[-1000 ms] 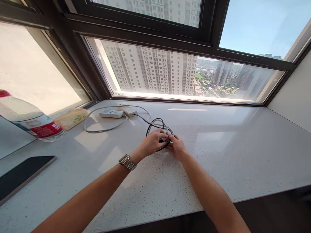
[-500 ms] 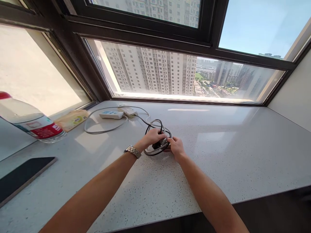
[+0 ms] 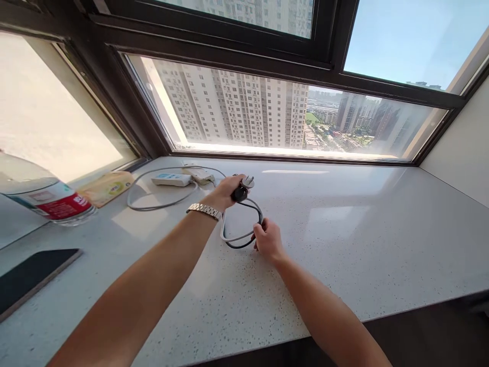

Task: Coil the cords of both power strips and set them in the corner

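Bright daylight from the windows (image 3: 229, 109), pale glare patches across the speckled countertop (image 3: 382, 255).

A single head-worn view looks forward and down over the surface (image 3: 344, 260), facing the window (image 3: 229, 107).

The camera sits above the near side of the surface, at the person's own eye position, so both forearms enter from the bottom edge and reach away from it. It is near enough to put the left hand (image 3: 228, 190) and right hand (image 3: 268, 238) around the middle, yet wide enough to take in the surface's front edge below, the window above and the wall (image 3: 464, 158) at right. The left border cuts off the bottle (image 3: 61, 201) and the phone (image 3: 34, 278).
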`<state>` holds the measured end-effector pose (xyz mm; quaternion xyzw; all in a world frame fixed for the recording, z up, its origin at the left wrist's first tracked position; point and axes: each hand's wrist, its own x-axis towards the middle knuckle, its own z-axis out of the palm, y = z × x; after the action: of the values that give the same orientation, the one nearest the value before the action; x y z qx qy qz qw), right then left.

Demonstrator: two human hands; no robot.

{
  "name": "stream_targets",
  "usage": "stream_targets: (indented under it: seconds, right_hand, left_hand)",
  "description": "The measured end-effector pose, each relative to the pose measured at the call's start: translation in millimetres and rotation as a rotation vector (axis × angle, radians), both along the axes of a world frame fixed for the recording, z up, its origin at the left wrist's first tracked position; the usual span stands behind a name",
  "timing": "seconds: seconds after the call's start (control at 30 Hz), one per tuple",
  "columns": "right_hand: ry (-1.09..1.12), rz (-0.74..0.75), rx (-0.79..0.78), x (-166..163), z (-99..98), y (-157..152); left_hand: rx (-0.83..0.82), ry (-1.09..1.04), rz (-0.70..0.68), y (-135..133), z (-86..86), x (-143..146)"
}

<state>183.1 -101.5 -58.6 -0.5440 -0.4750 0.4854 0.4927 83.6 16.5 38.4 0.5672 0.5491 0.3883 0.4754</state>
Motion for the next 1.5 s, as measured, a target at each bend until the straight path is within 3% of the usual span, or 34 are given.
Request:
stream_targets:
  seconds: [0.13,0.27,0.37,0.47,0.57,0.77,0.87,0.97,1.03,1.13,1.23,1.33,1.5]
  right_hand:
    - [-0.295,0.058,0.228,-10,-2.0,-12]
    - [-0.324,-0.002,0.324,-9,-4.1,-13]
    - [-0.133,0.01,0.336,-7,-5.3,-9]
    - [0.153,0.039,0.299,-7,-3.7,-4]
    - [0.353,0.031,0.274,-1,0.7,0]
    - [0.527,-0.024,0.318,12,12.5,5]
    - [0.654,0.068,0.255,10,20.6,-1]
    - [0.698,0.27,0.156,8,27.0,-11]
    - [0.62,0.372,0.136,12,28.6,-15]
    - [0.307,0.426,0.153,31,30.4,-13]
    - [-0.102,0.342,0.191,65,39.8,-9]
    - [-0.431,0.246,0.25,104,59.5,-10]
    - [-0.72,0.144,0.324,159,90.9,-19]
  left_hand:
    - [0.028,0.146,0.011,5,-10.4,33]
    - [-0.041,0.46,-0.088,4,-13.1,38]
    - [-0.036,0.635,-0.165,2,-4.1,25]
    - [0.247,0.795,-0.173,-4,2.6,8]
    - [0.525,0.764,-0.211,-12,-3.0,-12]
    - [0.524,0.606,-0.616,-30,-28.4,-40]
    - [0.66,0.706,-0.591,-31,-34.4,-37]
    - [0.746,0.796,-0.42,-20,-35.6,-36]
    - [0.766,0.857,-0.316,-8,-34.9,-42]
    - [0.778,0.977,-0.202,8,-33.4,-59]
    - [0.779,1.111,-0.13,18,-33.8,-75]
    - [0.752,1.221,-0.15,18,-37.2,-79]
    - [0.718,1.267,-0.187,9,-43.3,-70]
